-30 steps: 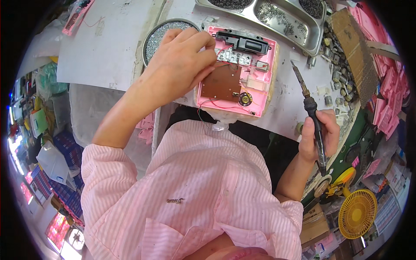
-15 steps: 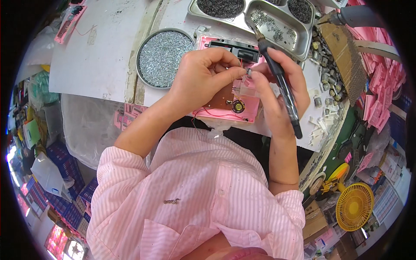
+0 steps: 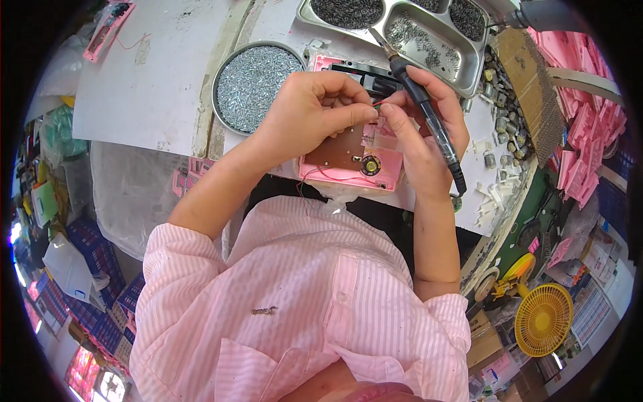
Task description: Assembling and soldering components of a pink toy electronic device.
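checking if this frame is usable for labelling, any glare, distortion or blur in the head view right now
Head view: fisheye blackens the corners and bends the right-hand edge of the white table; head view: bright patches at the far left look blown out; head view: soldering iron fairly sharp, but the thin wire at the left grip too small to trace.

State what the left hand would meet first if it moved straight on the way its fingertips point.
Beyond the thin wires at its fingertips, the left hand would probably meet the thumb and fingertips of the right hand first, though one view leaves depth unclear.
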The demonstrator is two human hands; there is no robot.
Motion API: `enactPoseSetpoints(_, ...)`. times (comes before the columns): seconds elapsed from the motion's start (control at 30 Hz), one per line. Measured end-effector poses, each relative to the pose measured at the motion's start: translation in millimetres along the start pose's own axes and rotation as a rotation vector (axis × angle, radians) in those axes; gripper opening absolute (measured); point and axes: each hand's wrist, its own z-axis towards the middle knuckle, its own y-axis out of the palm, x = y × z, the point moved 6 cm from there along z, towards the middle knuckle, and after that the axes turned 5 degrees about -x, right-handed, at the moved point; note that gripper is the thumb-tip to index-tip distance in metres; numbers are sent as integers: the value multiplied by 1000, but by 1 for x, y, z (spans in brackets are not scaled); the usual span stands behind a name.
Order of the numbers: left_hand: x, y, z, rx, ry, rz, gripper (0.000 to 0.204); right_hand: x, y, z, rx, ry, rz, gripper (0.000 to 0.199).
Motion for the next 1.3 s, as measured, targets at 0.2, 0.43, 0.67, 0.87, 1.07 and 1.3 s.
enactPoseSetpoints(0.2,3,-1,3,16,-37,-13,11,-2,-1,-12,44,-142,-185,45)
enactPoseSetpoints(0.43,15,0,9,152,327,702,12,-31,-52,-30,40,-282,-349,35)
enactPoseSetpoints(0.67,14,4,9,208,328,750,14,-40,-53,-39,-77,-394,-427,29)
enactPoseSetpoints(0.87,15,4,8,213,303,817,11,-37,-45,-39,-131,-417,-447,24)
enactPoseSetpoints(1.07,16,5,9,215,310,818,9,-34,-41,-38,-179,-402,-483,23)
enactPoseSetpoints(1.3,14,5,9,209,318,820,8,-32,-40,-38,-157,-412,-476,23)
